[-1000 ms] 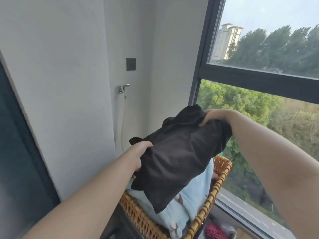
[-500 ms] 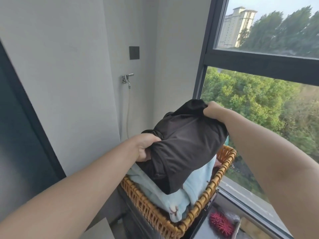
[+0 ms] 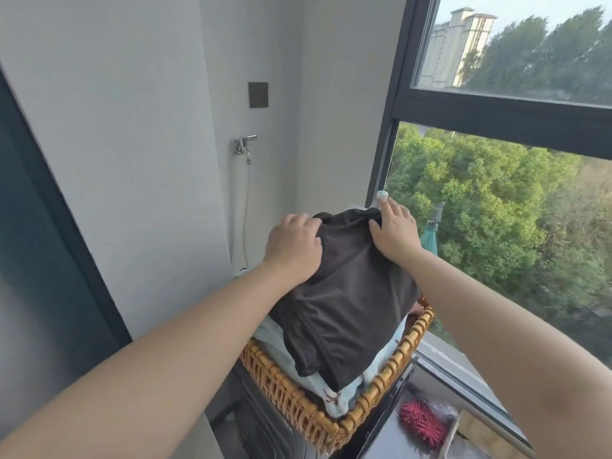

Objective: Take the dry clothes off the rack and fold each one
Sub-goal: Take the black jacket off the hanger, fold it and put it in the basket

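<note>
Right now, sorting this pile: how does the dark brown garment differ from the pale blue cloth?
The dark brown garment lies on top, touched by the left hand and right hand; the pale blue cloth lies beneath. The garment shows broadly; the cloth only at edges. Both sit in the woven wicker basket.

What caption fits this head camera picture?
Left hand and right hand press a folded dark garment onto pale blue laundry in a wicker basket by the window.
</note>
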The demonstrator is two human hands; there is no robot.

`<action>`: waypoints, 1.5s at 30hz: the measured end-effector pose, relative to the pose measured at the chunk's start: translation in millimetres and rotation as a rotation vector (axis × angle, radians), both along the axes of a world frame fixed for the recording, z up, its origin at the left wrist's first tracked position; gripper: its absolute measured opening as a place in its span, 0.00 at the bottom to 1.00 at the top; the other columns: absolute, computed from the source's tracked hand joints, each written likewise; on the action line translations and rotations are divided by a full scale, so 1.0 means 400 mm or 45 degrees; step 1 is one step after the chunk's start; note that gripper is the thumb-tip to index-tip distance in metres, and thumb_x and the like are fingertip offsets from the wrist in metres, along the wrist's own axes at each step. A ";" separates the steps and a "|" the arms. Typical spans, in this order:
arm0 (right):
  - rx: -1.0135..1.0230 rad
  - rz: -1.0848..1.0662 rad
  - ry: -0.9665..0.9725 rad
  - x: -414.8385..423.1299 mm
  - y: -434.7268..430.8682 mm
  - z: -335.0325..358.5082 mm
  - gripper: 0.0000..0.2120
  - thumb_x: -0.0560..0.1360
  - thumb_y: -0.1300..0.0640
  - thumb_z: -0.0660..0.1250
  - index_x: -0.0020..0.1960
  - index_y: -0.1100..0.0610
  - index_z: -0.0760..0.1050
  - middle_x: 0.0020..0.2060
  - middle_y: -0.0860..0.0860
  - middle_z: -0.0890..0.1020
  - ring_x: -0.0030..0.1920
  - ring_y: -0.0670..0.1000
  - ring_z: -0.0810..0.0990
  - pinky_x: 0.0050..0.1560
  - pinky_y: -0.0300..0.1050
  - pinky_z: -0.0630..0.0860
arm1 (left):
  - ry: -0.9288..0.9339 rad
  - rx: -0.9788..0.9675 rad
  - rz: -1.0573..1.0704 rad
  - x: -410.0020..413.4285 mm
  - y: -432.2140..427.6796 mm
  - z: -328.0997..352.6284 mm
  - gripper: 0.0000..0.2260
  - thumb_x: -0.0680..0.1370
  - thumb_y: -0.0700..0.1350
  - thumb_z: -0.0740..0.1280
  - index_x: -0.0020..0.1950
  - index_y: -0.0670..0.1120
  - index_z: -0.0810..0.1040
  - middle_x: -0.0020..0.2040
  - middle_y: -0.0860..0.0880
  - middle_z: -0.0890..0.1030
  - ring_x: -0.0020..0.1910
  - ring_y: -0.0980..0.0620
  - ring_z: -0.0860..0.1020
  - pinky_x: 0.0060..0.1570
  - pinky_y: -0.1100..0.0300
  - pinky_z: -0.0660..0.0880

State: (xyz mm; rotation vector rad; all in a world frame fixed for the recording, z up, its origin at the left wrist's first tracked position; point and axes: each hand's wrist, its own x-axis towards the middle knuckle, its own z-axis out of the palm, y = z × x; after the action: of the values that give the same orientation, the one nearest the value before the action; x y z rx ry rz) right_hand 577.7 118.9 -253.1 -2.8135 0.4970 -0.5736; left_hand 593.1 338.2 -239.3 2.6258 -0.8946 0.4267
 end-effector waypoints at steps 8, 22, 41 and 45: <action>0.074 0.118 0.408 -0.001 -0.001 -0.044 0.25 0.81 0.40 0.47 0.76 0.44 0.54 0.77 0.49 0.52 0.77 0.55 0.47 0.73 0.61 0.40 | 0.765 -0.224 0.298 0.038 -0.064 -0.057 0.31 0.78 0.63 0.53 0.76 0.46 0.56 0.71 0.42 0.68 0.68 0.41 0.68 0.66 0.51 0.65; 0.057 0.240 0.461 -0.015 0.041 -0.056 0.24 0.81 0.41 0.46 0.76 0.43 0.56 0.77 0.47 0.55 0.77 0.52 0.50 0.73 0.61 0.40 | 1.262 0.247 0.354 0.057 0.066 0.030 0.23 0.80 0.51 0.63 0.71 0.39 0.67 0.68 0.42 0.71 0.65 0.42 0.71 0.65 0.52 0.69; 0.026 0.048 0.516 -0.040 0.054 -0.180 0.25 0.81 0.46 0.45 0.77 0.46 0.52 0.77 0.47 0.53 0.76 0.51 0.53 0.72 0.65 0.45 | 0.435 0.272 0.018 0.058 -0.122 -0.207 0.23 0.82 0.51 0.45 0.77 0.52 0.53 0.78 0.53 0.52 0.77 0.47 0.49 0.73 0.42 0.49; 0.077 0.033 0.494 -0.024 0.040 -0.215 0.25 0.81 0.47 0.47 0.77 0.47 0.55 0.76 0.47 0.57 0.75 0.50 0.56 0.73 0.62 0.46 | 0.419 0.215 0.019 0.080 -0.139 -0.250 0.23 0.82 0.51 0.45 0.77 0.51 0.54 0.78 0.52 0.53 0.76 0.47 0.51 0.73 0.43 0.49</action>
State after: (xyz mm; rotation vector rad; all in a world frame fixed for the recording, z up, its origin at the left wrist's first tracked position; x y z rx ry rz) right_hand 568.1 134.9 -339.1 -2.8722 0.5341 -0.0010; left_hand 625.2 282.5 -339.2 2.7430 -0.8316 -0.0837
